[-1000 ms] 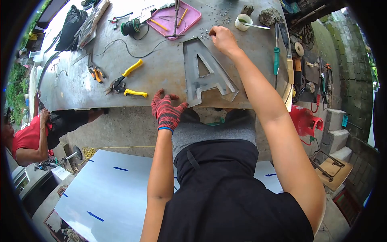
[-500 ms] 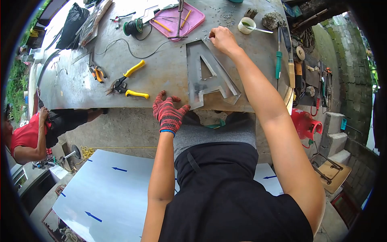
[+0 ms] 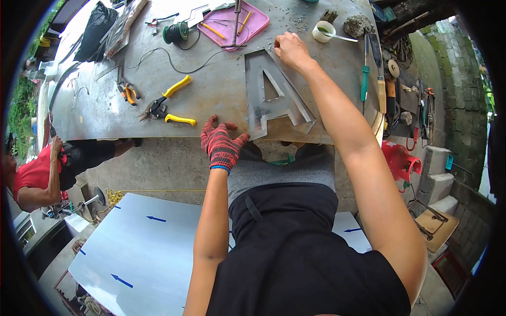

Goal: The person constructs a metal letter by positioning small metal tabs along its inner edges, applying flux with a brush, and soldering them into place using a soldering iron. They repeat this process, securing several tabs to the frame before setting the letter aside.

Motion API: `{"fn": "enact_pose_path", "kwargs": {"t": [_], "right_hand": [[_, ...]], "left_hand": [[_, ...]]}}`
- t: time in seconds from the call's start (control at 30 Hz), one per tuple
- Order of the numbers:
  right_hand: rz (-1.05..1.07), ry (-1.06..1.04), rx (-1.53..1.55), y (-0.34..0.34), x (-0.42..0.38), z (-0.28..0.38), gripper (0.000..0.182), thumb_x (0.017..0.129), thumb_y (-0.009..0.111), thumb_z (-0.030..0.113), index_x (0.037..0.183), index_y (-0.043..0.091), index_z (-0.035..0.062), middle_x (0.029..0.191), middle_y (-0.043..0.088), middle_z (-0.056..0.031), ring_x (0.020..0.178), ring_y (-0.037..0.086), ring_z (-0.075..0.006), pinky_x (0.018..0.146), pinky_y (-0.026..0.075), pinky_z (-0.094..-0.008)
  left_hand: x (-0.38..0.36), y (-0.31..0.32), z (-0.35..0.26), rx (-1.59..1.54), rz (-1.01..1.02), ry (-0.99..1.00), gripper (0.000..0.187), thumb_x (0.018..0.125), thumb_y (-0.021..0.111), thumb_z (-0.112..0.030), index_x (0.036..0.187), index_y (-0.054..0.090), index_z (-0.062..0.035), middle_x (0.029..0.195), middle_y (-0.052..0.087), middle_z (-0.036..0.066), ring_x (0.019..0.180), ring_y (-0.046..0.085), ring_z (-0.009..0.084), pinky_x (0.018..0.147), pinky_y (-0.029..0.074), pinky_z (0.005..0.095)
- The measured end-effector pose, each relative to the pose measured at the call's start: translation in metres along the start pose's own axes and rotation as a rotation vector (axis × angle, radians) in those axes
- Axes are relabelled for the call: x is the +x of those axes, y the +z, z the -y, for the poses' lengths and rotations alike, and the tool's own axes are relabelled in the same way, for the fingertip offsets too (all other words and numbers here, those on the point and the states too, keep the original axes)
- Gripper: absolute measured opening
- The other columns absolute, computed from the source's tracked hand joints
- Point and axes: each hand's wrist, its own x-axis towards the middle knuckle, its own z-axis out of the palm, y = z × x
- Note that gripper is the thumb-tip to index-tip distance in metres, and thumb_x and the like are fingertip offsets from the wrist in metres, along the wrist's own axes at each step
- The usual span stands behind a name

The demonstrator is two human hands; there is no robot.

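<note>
A hollow sheet-metal letter A (image 3: 256, 112) lies on the metal-topped table (image 3: 211, 95), its lower end by the front edge. My left hand (image 3: 223, 143), in a red and black knit glove, rests at that edge with fingers apart, the thumb tip right at the letter's lower left corner. Bare and closed, my right hand (image 3: 291, 49) is beside the letter's top, its fingertips pinched together near small grey bits (image 3: 298, 22); whatever they hold is too small to make out. Yellow-handled snips (image 3: 158, 109) lie open left of the gloved hand.
Orange-handled pliers (image 3: 128, 94), a wire spool (image 3: 175, 32) and a pink tray (image 3: 256, 21) with pencils are on the table. A white cup (image 3: 322, 32) with a stick stands near a grey lump (image 3: 357, 25). Another person (image 3: 39, 174) is at the left; a red gas cylinder (image 3: 400, 163) stands right.
The view has shifted very slightly. Both hands and the metal letter keep about the same places, my right fingertips still pinched by the letter's top.
</note>
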Motion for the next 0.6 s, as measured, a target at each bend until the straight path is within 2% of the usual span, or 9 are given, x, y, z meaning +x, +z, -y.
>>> {"fn": "enact_pose_path", "kwargs": {"t": [0.13, 0.2, 0.37, 0.43, 0.5, 0.53, 0.6], "right_hand": [[-0.047, 0.056, 0.171, -0.011, 0.0, 0.003, 0.02, 0.088, 0.071, 0.018, 0.103, 0.072, 0.0044, 0.108, 0.073, -0.0159, 0.108, 0.067, -0.0337, 0.098, 0.052, -0.0442], [-0.066, 0.21, 0.405, -0.02, -0.008, 0.001, 0.021, 0.087, 0.072, 0.015, 0.104, 0.071, 0.0036, 0.104, 0.075, -0.0149, 0.1, 0.071, -0.0317, 0.092, 0.054, -0.042], [-0.073, 0.198, 0.509, -0.038, -0.038, 0.002, 0.021, 0.087, 0.073, 0.013, 0.105, 0.071, 0.0033, 0.099, 0.076, -0.0139, 0.096, 0.073, -0.0279, 0.089, 0.055, -0.0397], [-0.009, 0.189, 0.549, -0.04, -0.064, 0.02, 0.021, 0.086, 0.074, 0.013, 0.105, 0.071, 0.0033, 0.098, 0.076, -0.0136, 0.096, 0.072, -0.0265, 0.089, 0.055, -0.0394], [0.037, -0.074, 0.628, -0.032, -0.098, 0.045, 0.016, 0.086, 0.075, 0.009, 0.1, 0.069, 0.0032, 0.092, 0.074, -0.0104, 0.083, 0.069, -0.0214, 0.078, 0.055, -0.037], [0.049, -0.064, 0.638, -0.025, -0.115, 0.058, 0.016, 0.086, 0.075, 0.009, 0.1, 0.069, 0.0032, 0.092, 0.074, -0.0104, 0.083, 0.069, -0.0214, 0.078, 0.055, -0.037], [0.143, -0.205, 0.507, -0.012, -0.145, 0.085, 0.014, 0.085, 0.074, 0.008, 0.098, 0.068, 0.0055, 0.091, 0.072, -0.0097, 0.089, 0.068, -0.0251, 0.081, 0.052, -0.0397]], "left_hand": [[0.001, 0.0, 0.001, -0.002, 0.008, 0.004, 0.05, 0.066, 0.092, -0.047, 0.105, 0.076, -0.0211, 0.157, 0.044, 0.014, 0.141, 0.043, 0.0361, 0.116, 0.037, 0.0477], [0.0, 0.0, 0.001, 0.0, 0.009, -0.005, 0.05, 0.066, 0.092, -0.048, 0.106, 0.076, -0.0215, 0.157, 0.044, 0.013, 0.142, 0.043, 0.0359, 0.117, 0.036, 0.0478], [0.002, -0.002, -0.001, 0.006, 0.053, -0.027, 0.053, 0.067, 0.091, -0.05, 0.11, 0.076, -0.0224, 0.158, 0.043, 0.013, 0.144, 0.04, 0.0357, 0.118, 0.035, 0.0477], [0.0, 0.001, 0.002, -0.012, -0.02, 0.036, 0.048, 0.068, 0.093, -0.046, 0.106, 0.076, -0.0211, 0.157, 0.044, 0.014, 0.143, 0.041, 0.037, 0.117, 0.035, 0.0471], [-0.003, -0.001, 0.001, 0.002, 0.001, 0.012, 0.049, 0.068, 0.093, -0.047, 0.106, 0.076, -0.0211, 0.157, 0.045, 0.014, 0.143, 0.041, 0.0368, 0.117, 0.036, 0.0473], [-0.001, -0.001, 0.001, 0.004, -0.012, 0.017, 0.05, 0.068, 0.092, -0.047, 0.107, 0.076, -0.021, 0.156, 0.045, 0.015, 0.143, 0.041, 0.0365, 0.116, 0.036, 0.0476], [0.0, 0.002, 0.004, 0.009, -0.001, 0.013, 0.051, 0.067, 0.092, -0.049, 0.108, 0.076, -0.0211, 0.155, 0.046, 0.014, 0.143, 0.041, 0.0357, 0.116, 0.036, 0.0482]]}}
